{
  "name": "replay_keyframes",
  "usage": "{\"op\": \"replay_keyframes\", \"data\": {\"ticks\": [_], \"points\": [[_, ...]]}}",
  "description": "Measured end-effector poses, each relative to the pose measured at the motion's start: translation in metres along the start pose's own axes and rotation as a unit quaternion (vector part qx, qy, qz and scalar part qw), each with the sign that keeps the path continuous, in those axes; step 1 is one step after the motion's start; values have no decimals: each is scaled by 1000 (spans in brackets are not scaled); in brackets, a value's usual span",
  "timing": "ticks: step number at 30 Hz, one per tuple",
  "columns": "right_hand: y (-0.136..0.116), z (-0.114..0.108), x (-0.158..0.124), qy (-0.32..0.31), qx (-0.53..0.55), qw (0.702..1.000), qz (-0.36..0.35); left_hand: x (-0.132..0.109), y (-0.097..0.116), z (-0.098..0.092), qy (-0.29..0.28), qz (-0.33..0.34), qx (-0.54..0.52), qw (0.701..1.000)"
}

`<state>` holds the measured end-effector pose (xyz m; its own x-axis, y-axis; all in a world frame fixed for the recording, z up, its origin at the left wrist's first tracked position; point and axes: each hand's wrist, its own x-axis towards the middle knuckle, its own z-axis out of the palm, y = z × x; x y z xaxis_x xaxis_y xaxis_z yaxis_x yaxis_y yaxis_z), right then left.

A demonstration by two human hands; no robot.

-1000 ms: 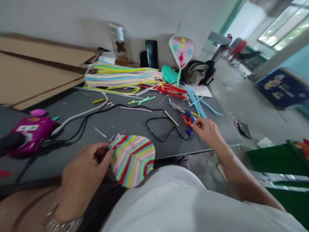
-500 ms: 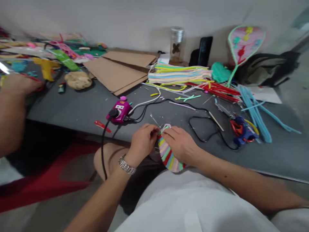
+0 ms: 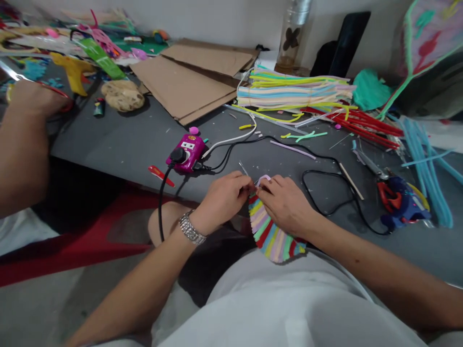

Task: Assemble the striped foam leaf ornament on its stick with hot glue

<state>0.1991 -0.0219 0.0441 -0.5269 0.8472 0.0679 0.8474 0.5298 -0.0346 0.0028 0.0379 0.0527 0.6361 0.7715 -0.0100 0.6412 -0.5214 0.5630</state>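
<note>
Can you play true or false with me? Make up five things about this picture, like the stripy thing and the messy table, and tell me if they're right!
1. The left hand and right hand are both at the striped piece. True.
2. The silver watch is on the right hand's wrist. False: it is on the left hand's wrist.
3. The power socket is purplish-pink. True.
4. Every stick in the fuzzy bundle is red. False: it has several colours, such as yellow, blue and pale pink.
5. Another person's hand shows at the picture's left side. True.
</note>
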Motion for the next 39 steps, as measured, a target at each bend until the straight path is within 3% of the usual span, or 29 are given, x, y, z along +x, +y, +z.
{"op": "replay_keyframes", "data": {"ticks": [9, 20, 30, 39], "points": [[0, 1, -1, 6, 16, 1000, 0, 0, -1, -4, -14, 46, 7, 999], [5, 4, -1, 41, 107, 993, 33, -7, -3, 2, 27, 18, -33, 999], [8, -18, 13, -20, 33, 998, 47, -4, -7, 1, 17, 20, -20, 999], [14, -13, 7, 1, 61, 997, 37, -3, -5, 2, 29, 16, -30, 999]]}}
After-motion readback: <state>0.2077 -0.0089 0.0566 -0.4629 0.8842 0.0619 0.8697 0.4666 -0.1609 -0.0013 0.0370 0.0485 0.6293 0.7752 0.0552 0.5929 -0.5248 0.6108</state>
